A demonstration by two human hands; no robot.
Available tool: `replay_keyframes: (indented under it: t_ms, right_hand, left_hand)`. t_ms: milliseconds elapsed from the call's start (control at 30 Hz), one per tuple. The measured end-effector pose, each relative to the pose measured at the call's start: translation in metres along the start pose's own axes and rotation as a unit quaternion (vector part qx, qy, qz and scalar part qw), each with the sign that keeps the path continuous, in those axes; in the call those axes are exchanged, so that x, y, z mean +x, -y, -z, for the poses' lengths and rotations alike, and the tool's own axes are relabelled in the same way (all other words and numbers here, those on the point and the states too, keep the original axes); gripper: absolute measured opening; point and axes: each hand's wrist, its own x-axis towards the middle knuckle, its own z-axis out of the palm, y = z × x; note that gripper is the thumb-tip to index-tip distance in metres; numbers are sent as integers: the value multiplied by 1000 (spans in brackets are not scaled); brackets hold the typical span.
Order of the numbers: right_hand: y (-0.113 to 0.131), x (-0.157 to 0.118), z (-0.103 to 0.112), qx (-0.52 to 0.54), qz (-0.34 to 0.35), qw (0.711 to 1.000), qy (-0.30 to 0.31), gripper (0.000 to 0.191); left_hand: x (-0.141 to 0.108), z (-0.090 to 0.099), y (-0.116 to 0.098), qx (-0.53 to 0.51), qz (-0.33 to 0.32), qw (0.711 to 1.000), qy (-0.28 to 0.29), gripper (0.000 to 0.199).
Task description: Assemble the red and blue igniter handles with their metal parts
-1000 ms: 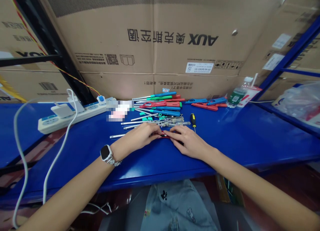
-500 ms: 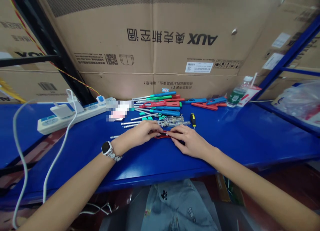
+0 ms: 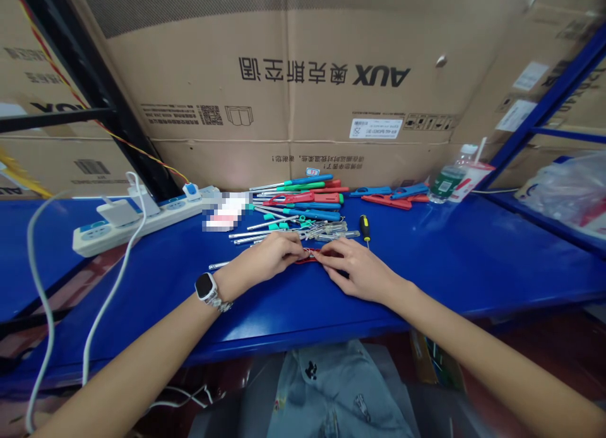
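Observation:
A red plastic casing (image 3: 311, 255), seemingly half the shell of a long lighter, lies on the table between my two hands. My left hand (image 3: 280, 254) has its fingers closed at the casing's left end, thumb and forefinger pinched over it. From the other side, the fingertips of my right hand (image 3: 357, 269) press together on the right end. A thin pale part shows inside the casing between the fingertips, too small to name. Just beyond the hands lie clear plastic pieces (image 3: 338, 233) and metal tubes (image 3: 250, 235).
Blue, green and red lighters (image 3: 303, 198) are heaped behind the hands. Red and blue casings (image 3: 388, 200) lie back right, near a bottle (image 3: 445, 182). A yellow-black screwdriver (image 3: 364, 228) lies right of the heap. A power strip (image 3: 142, 220) stands left, before a large carton (image 3: 322, 122).
My left fingers have shifted slightly on the casing and curled more. The dark part seen inside the casing before no longer shows; a pale thin part is visible there.

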Motion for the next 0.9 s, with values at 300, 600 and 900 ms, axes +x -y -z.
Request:
replay_keyframes:
  t_ms: [300, 600, 900]
  right_hand:
    - [2, 0, -1, -12, 5, 1000, 19, 32]
    - [4, 3, 0, -53, 5, 998, 39, 30]
    - [2, 5, 6, 16, -34, 998, 44, 27]
  left_hand:
    - [-1, 4, -1, -13, 29, 999, 22, 22]
    - [-5, 3, -9, 32, 27, 999, 29, 24]
    - [-6, -4, -16, 88, 5, 996, 18, 22]
